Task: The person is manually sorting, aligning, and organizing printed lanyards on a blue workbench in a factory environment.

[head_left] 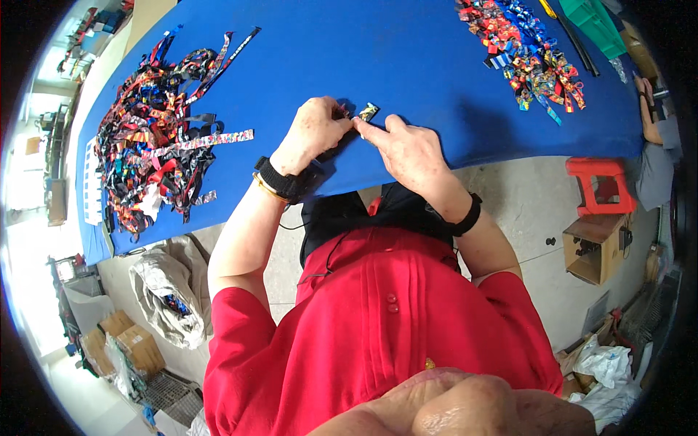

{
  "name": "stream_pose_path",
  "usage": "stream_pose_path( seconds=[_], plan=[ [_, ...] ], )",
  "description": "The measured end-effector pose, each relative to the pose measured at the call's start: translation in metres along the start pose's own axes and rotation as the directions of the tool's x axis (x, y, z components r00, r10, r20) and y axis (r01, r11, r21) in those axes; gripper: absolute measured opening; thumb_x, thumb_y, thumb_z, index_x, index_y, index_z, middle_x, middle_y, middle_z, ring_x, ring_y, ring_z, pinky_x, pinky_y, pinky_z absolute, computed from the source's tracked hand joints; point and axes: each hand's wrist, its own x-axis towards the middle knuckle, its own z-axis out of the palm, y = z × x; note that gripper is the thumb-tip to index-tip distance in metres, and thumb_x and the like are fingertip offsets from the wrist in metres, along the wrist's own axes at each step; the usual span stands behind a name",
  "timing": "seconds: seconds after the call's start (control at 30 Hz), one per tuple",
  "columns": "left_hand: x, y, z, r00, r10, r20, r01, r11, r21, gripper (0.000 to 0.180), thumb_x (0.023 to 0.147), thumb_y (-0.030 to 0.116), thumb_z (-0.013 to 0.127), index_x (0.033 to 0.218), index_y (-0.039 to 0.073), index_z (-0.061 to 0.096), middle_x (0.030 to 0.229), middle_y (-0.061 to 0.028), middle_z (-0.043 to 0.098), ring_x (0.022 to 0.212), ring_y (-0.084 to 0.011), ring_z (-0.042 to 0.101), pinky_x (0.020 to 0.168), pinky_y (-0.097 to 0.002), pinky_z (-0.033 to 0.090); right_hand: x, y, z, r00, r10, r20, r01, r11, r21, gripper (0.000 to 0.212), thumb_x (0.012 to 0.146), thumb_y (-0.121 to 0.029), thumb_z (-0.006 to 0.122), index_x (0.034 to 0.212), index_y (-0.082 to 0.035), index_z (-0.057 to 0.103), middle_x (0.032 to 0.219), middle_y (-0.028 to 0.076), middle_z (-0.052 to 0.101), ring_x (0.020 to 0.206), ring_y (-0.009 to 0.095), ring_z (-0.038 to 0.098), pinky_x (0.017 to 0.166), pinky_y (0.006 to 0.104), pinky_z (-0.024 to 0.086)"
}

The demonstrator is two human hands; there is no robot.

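Observation:
Over the near middle of the blue table, my left hand point(314, 134) is closed, thumb and fingers pinching a short patterned fabric strap. The strap's printed end point(369, 112) sticks out beyond my right hand. My right hand point(413, 151) meets the left at the fingertips, its thumb and fingers also closed on the strap. Most of the strap is hidden by my fingers. Left of my hands lies a large tangled heap of printed straps point(145, 138), mostly dark and red, some ends trailing toward me. Bunches of looped, colourful straps point(538, 65) lie at the far right.
The blue-covered table point(320, 43) curves across the view. A green bin point(592, 25) and a dark rod point(578, 47) lie at its far right. Beyond the near edge are a red stool point(602, 167), an open cardboard box point(592, 261) and a sack point(163, 291). Another person's arm point(647, 109) shows at right.

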Motion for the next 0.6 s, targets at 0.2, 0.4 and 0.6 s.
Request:
stream_pose_path(
  seconds=[0.2,0.4,0.6],
  plan=[
    [-0.002,-0.004,0.005,0.992,0.099,-0.082,-0.091,0.991,0.096,0.034,0.083,0.027,0.074,0.093,-0.005,0.069,0.079,-0.0236,0.070,0.076,-0.0348,0.072,0.070,-0.0424,0.055,-0.002,0.000,-0.004,1.000,0.019,-0.015,-0.018,0.999,0.041,0.044,0.091,-0.011,0.062,0.133,-0.024,0.067,0.087,0.013,0.058,0.071,0.031,0.068,0.061,0.0429,0.057],
    [-0.014,-0.004,0.006,0.980,0.109,-0.165,-0.122,0.990,-0.070,0.023,0.089,0.019,0.073,0.091,-0.002,0.067,0.073,-0.0051,0.065,0.064,-0.0104,0.060,0.059,-0.0295,0.048,-0.001,0.003,-0.006,0.994,0.074,-0.077,-0.063,0.989,0.137,0.039,0.095,-0.015,0.066,0.133,-0.021,0.063,0.090,0.011,0.064,0.073,0.031,0.068,0.062,0.0422,0.057],
    [-0.016,-0.002,0.002,0.988,0.077,-0.134,-0.131,0.881,-0.454,0.018,0.089,0.012,0.074,0.086,0.002,0.059,0.069,0.0014,0.059,0.060,-0.0055,0.054,0.054,-0.0241,0.043,-0.003,0.010,-0.005,0.976,0.159,-0.151,-0.096,0.930,0.354,0.029,0.098,-0.017,0.064,0.127,-0.010,0.060,0.090,0.011,0.071,0.078,0.031,0.071,0.070,0.0411,0.056]
  ],
)
